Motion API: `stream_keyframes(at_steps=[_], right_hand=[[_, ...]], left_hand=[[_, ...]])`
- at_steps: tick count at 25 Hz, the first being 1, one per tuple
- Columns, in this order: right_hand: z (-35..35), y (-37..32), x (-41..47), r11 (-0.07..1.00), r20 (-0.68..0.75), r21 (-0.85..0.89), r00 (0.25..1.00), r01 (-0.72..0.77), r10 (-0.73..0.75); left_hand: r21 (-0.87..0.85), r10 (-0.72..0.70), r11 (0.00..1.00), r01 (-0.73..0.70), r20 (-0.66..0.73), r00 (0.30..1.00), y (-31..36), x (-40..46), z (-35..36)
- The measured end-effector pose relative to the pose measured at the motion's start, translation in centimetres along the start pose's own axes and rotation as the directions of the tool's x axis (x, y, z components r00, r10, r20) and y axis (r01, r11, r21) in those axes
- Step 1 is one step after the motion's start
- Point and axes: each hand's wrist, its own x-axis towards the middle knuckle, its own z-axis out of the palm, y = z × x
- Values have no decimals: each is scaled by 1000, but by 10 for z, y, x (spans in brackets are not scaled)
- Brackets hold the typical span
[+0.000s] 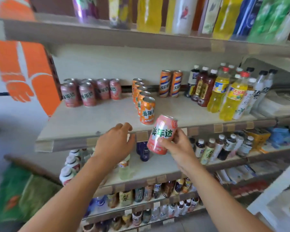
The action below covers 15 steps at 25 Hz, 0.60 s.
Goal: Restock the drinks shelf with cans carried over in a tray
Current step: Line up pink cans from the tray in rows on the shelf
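Nearest the camera, low in the frame, two bare forearms rise toward the middle shelf (84, 121). The right hand (177, 144), just right of centre, has its grip clamped on a pink can (161, 134): thumb across the label, fingers wrapped behind. The can tilts, top leaning toward the upper right, and hangs in front of the shelf's front edge, not yet on the board. Held by its lower half, it probably leaves the top free to go in first.

The left hand (115, 141), left of centre, holds nothing. Its fingers are apart and loosely bent, their tips at or over the shelf lip; whether they touch it I cannot tell. It seems ready to steady or nudge stock.

Farther back on the shelf, a file of orange cans (143, 101) runs front to back at centre. At centre left a cluster of pink cans (89, 92) matches the one in hand, so that group looks like its destination. Bottles (224, 92) crowd the right. No tray is visible.
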Motion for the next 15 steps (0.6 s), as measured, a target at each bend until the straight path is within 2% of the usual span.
stream_keyframes(at_steps=[4,11,15], right_hand=[[71,-3,20,989,93,-103,991,103,-94],[147,1,67,946,77,-217,971,239,-228],[173,8,118,930,77,-279,970,241,-228]], left_hand=[[14,-57,998,57,-51,997,-60,5,-27],[35,-106,993,109,-57,993,-119,17,-40],[68,-127,989,131,-55,990,-138,41,-37]])
